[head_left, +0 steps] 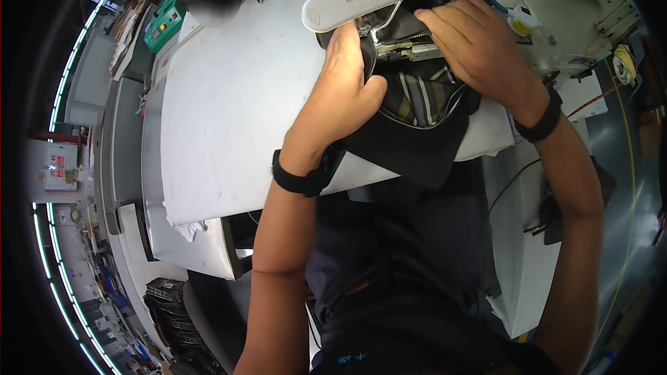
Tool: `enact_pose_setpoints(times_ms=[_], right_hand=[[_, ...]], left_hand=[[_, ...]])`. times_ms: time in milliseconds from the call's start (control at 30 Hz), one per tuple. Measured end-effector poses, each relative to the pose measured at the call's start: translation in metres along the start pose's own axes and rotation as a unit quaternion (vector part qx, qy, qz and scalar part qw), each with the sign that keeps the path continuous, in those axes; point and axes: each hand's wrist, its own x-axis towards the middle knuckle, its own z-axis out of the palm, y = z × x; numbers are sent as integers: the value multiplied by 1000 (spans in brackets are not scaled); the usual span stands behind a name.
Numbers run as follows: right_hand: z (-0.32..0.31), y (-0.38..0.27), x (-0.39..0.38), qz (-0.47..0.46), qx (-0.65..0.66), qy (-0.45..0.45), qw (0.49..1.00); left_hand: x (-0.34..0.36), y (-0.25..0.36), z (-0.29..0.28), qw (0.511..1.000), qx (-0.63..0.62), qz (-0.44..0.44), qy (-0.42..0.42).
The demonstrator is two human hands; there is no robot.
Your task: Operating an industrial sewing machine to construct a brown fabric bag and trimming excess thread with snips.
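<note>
The left hand (340, 90) clamped the black zippered bag (417, 149) at the right of the white table (236, 104), the right hand (483, 52) touched its far-right side, grip too hidden to tell, a white oblong housing (365, 0) partly blocked it, and a green box (162, 22) stood far left.

1 dk pouch (420, 149); 1 L hand (342, 83) + 1 R hand (481, 52) at pouch; 2 blk wristbands (299, 179), 1 ea. side of pouch; 1 wht counter (229, 111) under pouch; 1 grn box (164, 22) far L of pouch.

Zipper (408, 39) between hands (346, 94) — fabric (424, 149) over table (229, 111) edge
</note>
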Motion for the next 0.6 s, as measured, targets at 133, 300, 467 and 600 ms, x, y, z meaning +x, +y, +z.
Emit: enact_pose_setpoints(times_ms=[133, 300, 467, 600], right_hand=[[2, -14, -3, -10, -11, 40, 999], [3, -13, 7, 9, -2, 38, 999], [0, -10, 14, -52, -18, 22, 998], [-6, -10, 17, -60, -20, -7, 998]], left_hand=[[0, -7, -11, 999, -6, 25, -47], [1, -5, -6, 993, -114, 32, -16], [-33, 23, 20, 958, 207, 45, 192], [-40, 36, 15, 965, 166, -1, 201]])
